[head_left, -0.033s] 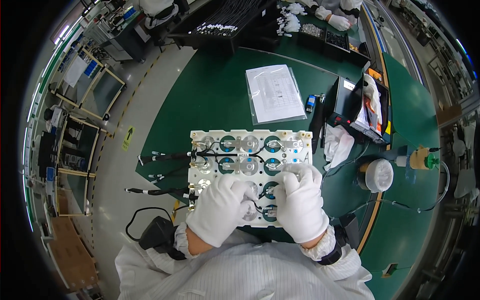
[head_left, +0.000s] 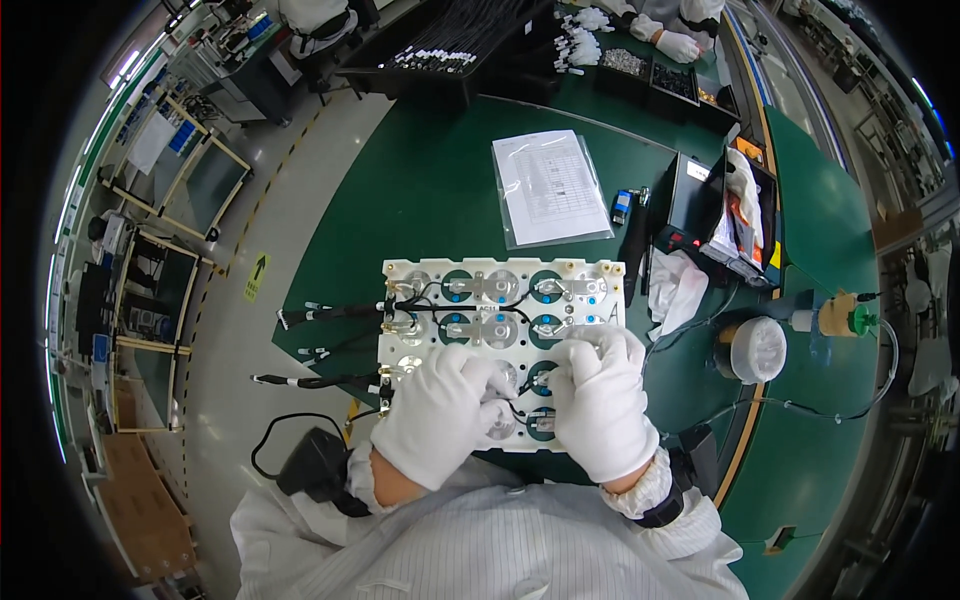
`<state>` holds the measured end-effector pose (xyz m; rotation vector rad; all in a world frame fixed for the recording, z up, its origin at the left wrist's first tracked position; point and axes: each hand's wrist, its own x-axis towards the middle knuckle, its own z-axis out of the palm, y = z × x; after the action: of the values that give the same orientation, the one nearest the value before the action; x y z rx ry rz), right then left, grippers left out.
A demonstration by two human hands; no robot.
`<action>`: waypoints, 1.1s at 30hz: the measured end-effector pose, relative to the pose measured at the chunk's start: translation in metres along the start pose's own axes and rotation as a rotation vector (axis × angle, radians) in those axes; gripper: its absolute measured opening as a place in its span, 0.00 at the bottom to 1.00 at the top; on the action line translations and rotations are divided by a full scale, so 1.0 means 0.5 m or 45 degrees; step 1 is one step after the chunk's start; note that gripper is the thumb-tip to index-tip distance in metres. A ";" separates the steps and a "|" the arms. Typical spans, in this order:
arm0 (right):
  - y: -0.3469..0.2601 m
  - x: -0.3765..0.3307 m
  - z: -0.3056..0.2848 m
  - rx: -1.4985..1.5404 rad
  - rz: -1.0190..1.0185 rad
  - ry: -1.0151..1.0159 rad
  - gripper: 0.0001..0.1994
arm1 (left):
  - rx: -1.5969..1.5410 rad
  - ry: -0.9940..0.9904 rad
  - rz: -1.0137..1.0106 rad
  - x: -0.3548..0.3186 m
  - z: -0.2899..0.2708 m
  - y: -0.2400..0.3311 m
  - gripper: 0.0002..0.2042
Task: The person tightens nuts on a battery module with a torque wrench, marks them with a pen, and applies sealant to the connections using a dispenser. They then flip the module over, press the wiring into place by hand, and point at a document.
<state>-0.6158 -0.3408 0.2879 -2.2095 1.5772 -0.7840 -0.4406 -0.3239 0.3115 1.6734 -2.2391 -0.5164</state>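
A white rectangular plate [head_left: 540, 268] lies on the green table, fitted with round openings, metal strips and blue dots. Black wire harnesses [head_left: 350, 314] cross it and stick out past its left side. My left hand [head_left: 436, 412], in a white glove, bends over the plate's lower middle with thumb and fingertips closed together. My right hand [head_left: 602, 405], also gloved, is closed over the lower right part, its fingers curled. Between the hands a thin black wire [head_left: 517, 411] shows on the plate. Whatever either hand's fingertips pinch is hidden.
Beyond the plate lies a sleeved paper sheet [head_left: 552, 190]. To the right are a blue-and-black tool [head_left: 622, 207], a black box [head_left: 690, 205], a white cloth [head_left: 676, 285] and a lined round container [head_left: 758, 350]. A dark cable tray [head_left: 450, 50] and a co-worker's gloved hand [head_left: 678, 45] are farther back.
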 end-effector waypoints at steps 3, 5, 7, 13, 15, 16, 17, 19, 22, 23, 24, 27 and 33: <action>0.026 -0.005 -0.003 0.012 -0.092 0.158 0.11 | -0.070 0.181 -0.085 0.021 -0.040 -0.008 0.21; 0.011 -0.002 -0.024 -0.055 -0.109 0.365 0.11 | -0.130 0.436 -0.202 0.023 -0.074 -0.006 0.23; -0.043 -0.002 -0.070 0.154 -0.185 0.176 0.10 | -0.273 0.579 -0.250 0.018 -0.081 -0.003 0.26; -0.137 -0.027 -0.042 0.344 -0.711 -0.201 0.08 | -1.793 0.486 -0.215 0.040 -0.048 0.053 0.35; -0.152 -0.057 -0.014 0.181 -0.874 -0.095 0.06 | -1.470 0.468 -0.083 0.045 -0.036 0.048 0.35; -0.142 -0.061 -0.010 0.189 -0.874 -0.097 0.06 | -1.145 0.445 0.042 0.044 -0.031 0.047 0.35; -0.127 -0.063 -0.013 0.189 -0.946 -0.141 0.05 | -1.067 0.481 0.046 0.041 -0.022 0.052 0.30; -0.098 -0.060 -0.041 0.032 -0.961 -0.350 0.05 | -0.764 0.269 0.255 0.038 -0.032 0.006 0.27; -0.021 -0.088 -0.062 0.087 -0.661 -0.351 0.05 | -0.468 0.152 0.489 0.039 -0.011 -0.015 0.27; 0.006 -0.096 -0.068 0.032 -0.613 -0.153 0.06 | -0.277 0.037 0.530 0.037 -0.023 -0.001 0.28; 0.029 -0.107 -0.073 -0.030 -0.556 0.046 0.07 | -0.090 -0.082 0.576 0.035 -0.028 0.012 0.29; 0.064 -0.134 -0.064 0.016 -0.166 0.141 0.15 | 0.193 -0.134 0.617 0.021 0.006 0.042 0.30; 0.079 -0.123 -0.020 0.112 -0.149 0.192 0.14 | 0.317 -0.327 0.697 0.063 0.034 0.058 0.24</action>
<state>-0.6670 -0.2962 0.2590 -2.2414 1.4589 -1.0561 -0.4815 -0.3447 0.3101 1.0472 -2.8999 -0.3360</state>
